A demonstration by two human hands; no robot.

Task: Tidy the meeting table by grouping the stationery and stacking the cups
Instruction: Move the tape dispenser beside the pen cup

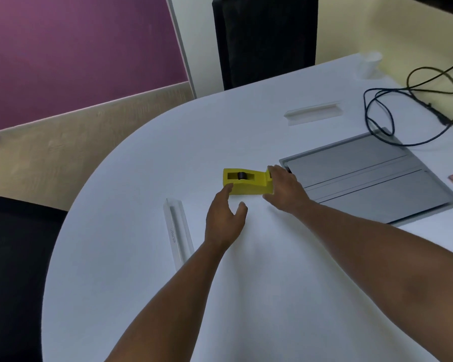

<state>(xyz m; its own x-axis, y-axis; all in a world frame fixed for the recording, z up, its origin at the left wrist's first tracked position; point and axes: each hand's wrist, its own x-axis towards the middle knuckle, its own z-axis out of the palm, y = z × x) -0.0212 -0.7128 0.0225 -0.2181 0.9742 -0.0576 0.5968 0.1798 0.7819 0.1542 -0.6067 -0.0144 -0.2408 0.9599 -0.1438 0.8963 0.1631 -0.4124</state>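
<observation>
Barely started: the yellow tape dispenser (247,182) is gripped by the right hand (285,190), touched by the spread left hand (224,222); the cup (369,64) is left unstacked.

Office meeting room: white conference table (141,178), inset cable hatch (364,178), black chairs (264,40).

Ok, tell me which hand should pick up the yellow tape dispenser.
Right. The right hand already wraps the dispenser's right end, while the left hand is open, only its fingertips at the near edge.
</observation>
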